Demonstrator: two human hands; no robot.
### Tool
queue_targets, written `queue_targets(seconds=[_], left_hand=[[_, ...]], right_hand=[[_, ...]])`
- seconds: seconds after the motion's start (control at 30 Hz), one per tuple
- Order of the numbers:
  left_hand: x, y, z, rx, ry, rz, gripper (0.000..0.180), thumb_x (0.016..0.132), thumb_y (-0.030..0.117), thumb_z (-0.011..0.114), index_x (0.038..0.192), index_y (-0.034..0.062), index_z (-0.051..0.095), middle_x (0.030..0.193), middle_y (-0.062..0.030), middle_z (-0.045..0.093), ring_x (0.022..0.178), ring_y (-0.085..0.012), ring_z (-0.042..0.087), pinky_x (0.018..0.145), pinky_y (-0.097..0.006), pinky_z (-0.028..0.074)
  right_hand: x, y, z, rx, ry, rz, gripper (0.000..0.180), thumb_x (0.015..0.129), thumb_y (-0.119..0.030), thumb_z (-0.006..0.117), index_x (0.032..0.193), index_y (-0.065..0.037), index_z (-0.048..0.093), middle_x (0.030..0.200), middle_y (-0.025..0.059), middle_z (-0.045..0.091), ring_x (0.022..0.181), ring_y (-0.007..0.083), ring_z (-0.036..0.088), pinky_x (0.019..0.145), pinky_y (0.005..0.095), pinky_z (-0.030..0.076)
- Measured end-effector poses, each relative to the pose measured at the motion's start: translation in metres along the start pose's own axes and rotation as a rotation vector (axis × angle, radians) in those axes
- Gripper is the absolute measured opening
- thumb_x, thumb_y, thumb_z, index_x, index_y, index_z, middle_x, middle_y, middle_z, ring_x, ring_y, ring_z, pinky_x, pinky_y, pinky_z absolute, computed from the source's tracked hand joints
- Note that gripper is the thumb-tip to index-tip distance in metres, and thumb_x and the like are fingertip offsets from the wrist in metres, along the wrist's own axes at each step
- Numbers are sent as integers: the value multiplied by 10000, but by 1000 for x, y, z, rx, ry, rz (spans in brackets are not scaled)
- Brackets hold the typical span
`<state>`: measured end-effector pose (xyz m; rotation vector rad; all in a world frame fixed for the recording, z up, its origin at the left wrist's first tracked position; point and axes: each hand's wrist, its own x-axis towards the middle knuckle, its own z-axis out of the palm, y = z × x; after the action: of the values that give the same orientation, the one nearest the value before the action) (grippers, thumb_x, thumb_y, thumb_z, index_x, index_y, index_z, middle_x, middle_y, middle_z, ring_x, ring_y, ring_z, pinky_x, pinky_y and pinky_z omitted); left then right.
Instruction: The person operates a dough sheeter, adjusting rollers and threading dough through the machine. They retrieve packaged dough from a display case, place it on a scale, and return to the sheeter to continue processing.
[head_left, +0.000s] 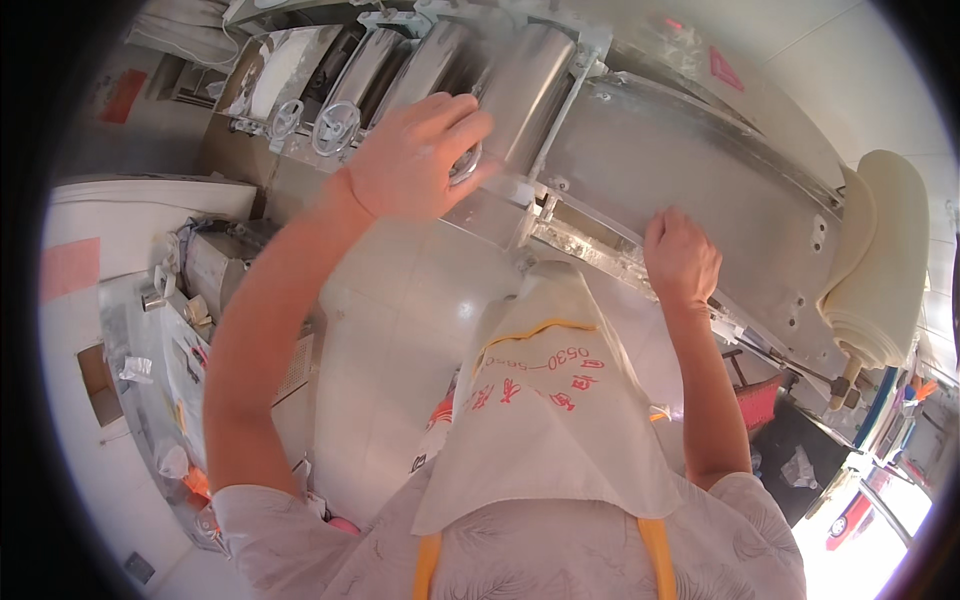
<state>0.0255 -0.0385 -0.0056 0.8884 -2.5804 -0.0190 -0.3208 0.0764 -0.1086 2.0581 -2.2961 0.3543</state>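
My left hand [430,150] is curled over a metal handwheel [466,164] on the side of a roller machine; the fingers hide part of the wheel. Just beyond it lies a wide shiny steel roller [528,95]. My right hand [683,255] rests loosely closed at the near edge of a flat metal bed [700,150], and I see nothing in it. At the far right end of the bed, a thick roll of cream-coloured dough sheet [885,260] is wound on a rod [846,385].
Two more handwheels [337,128] stand left of my left hand, beside further rollers [430,65]. A flour-dusted frame rail [590,247] runs between me and the bed. At left is a cluttered bench [150,340]. A dark panel [800,450] stands at lower right.
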Motion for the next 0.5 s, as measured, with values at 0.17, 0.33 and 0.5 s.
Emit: queue_targets(seconds=[0.17, 0.33, 0.5], left_hand=[[6, 14, -1, 45, -53, -138, 349, 889, 271, 853, 1056, 67, 625, 996, -105, 615, 906, -326, 650, 690, -477, 573], [17, 62, 26, 263, 34, -726, 314, 940, 286, 839, 1090, 100, 634, 988, -105, 617, 876, -343, 638, 676, -474, 537], [8, 24, 7, 48, -78, -263, 295, 858, 232, 876, 970, 82, 648, 970, -84, 585, 813, -301, 610, 611, -420, 505]], right_hand=[[2, 1, 0, 15, 8, 21, 170, 986, -213, 662, 861, -100, 684, 814, 93, 730, 785, 342, 729, 671, 497, 590], [5, 0, -4, 39, 1, 3, 139, 988, -196, 667, 883, -104, 676, 840, 83, 722, 785, 316, 719, 669, 482, 584], [4, 1, -8, 40, -34, -8, 189, 1001, -172, 692, 837, -108, 624, 783, 68, 652, 726, 292, 674, 616, 463, 548]])
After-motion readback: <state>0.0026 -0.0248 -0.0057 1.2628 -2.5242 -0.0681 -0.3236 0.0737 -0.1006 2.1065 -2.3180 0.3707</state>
